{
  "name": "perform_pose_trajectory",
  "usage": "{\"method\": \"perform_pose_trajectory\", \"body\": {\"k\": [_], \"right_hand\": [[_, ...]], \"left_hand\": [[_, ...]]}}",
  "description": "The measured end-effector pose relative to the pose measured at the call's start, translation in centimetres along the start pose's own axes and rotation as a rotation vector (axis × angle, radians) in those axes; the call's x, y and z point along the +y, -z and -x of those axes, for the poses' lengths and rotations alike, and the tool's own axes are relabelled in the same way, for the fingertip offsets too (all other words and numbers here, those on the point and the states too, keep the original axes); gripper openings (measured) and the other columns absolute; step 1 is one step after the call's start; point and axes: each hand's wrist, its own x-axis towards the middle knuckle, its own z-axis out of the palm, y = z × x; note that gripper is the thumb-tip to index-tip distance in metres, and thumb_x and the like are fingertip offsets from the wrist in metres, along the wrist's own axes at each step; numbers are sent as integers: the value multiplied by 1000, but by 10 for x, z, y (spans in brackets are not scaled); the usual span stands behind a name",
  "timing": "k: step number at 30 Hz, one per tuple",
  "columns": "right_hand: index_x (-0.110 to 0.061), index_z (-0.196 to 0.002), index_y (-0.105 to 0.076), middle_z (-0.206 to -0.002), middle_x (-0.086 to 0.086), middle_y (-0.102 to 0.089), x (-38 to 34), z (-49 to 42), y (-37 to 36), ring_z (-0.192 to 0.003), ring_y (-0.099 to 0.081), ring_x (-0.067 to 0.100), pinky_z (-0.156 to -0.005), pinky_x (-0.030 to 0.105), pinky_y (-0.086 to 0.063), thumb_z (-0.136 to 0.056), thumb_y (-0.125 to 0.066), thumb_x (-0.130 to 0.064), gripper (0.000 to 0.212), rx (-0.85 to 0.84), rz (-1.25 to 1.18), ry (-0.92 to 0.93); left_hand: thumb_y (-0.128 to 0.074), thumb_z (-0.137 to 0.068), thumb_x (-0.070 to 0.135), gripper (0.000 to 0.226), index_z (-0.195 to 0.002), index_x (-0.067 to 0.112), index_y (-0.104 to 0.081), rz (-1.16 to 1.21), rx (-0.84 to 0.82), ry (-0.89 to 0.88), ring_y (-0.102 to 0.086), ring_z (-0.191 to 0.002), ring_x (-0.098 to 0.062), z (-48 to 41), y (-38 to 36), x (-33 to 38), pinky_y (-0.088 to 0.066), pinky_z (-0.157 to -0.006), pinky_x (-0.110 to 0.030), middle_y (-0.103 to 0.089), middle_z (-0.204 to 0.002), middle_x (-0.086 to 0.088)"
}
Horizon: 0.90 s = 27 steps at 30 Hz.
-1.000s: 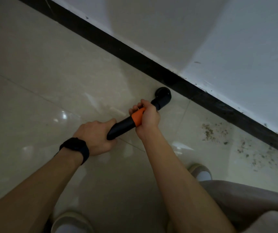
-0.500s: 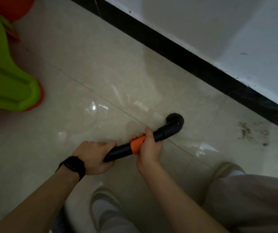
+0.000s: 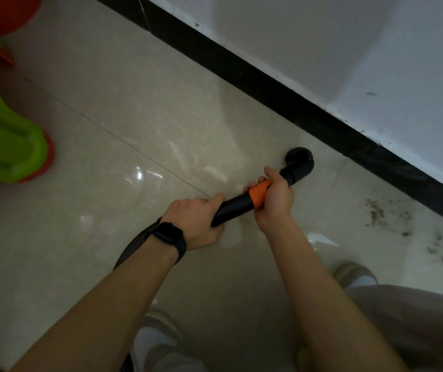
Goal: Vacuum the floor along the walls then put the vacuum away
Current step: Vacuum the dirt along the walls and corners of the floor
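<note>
The vacuum tube (image 3: pixel 237 208), black with an orange band (image 3: pixel 260 196), is held low over the floor (image 3: pixel 134 116), slanting from the near left up to the far right. At its far end a black bent nozzle (image 3: pixel 299 165) is turned down onto the tile, near the black skirting strip (image 3: pixel 268 95) but apart from it. The tube is gripped by both hands. The right hand (image 3: pixel 275 200) is curled round the orange band, with the fingers wrapped over the top and the thumb lying along the tube toward the nozzle. The left hand (image 3: pixel 196 224) is closed round the near end of the tube, knuckles up, and a black watch (image 3: pixel 168 236) is worn on its wrist. A ribbed black hose (image 3: pixel 134 245) is seen coming out from behind the left wrist and curving down toward the near edge.

The floor is laid with glossy pale tiles, on which light is reflected. Above the skirting strip a white wall (image 3: pixel 349 49) is seen, marked with a few small specks. To the right of the nozzle, a scatter of dark dirt (image 3: pixel 376 213) is spread on the tile beside the skirting. At the far left a green plastic object (image 3: pixel 3 130) with a red edge is placed on the floor, and something red (image 3: pixel 3 9) is cut off by the top corner. Near the bottom, two light shoes (image 3: pixel 354 272) and a grey trouser leg (image 3: pixel 416 323) are visible.
</note>
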Motion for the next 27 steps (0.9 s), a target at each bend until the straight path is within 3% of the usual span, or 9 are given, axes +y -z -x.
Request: {"method": "perform_pose_trajectory", "body": {"k": [5,8,13,23,27], "right_hand": [[-9,-89,-49,-53,3,-52,-6,-12,-43,-41,-52,19,-47,31,-51,-92,-65,-1,18,-72,116,3],[-9,-91,-51,-58,6,-48,-3,-14,-73,-42,-51,19,-50,33,-50,-93,-63,-1,15,-150,178,-2],[-11,-94,-55,-61,5,-53,7,-17,-98,-48,-55,21,-54,34,-54,-94,-63,-3,11,-189,249,-20],[-8,-89,-53,-63,6,-55,-22,-13,-22,-43,-55,18,-52,34,-54,-93,-66,-5,14,41,139,44],[-7,-88,-51,-64,7,-52,-17,5,31,-41,-52,20,-47,31,-51,-93,-65,-2,16,223,-13,33]], "left_hand": [[-54,-82,46,32,-93,37,-25,66,66,135,-48,-57,-21,-9,9,-13,-35,-54,-29,-50,-72,8],[-54,-80,47,33,-88,40,-23,80,124,221,-42,-52,-19,-10,15,-28,-28,-48,-27,-44,-66,9],[-47,-70,51,26,-86,40,-30,152,159,277,-45,-51,-17,-10,17,-48,-26,-47,-25,-47,-62,10],[-55,-78,47,30,-87,40,-28,79,-63,25,-42,-50,-8,-26,9,2,-28,-47,-24,-46,-63,11],[-52,-78,51,28,-93,40,-31,-10,-175,-146,-55,-63,-19,-20,-1,24,-33,-54,-28,-54,-72,10]]}}
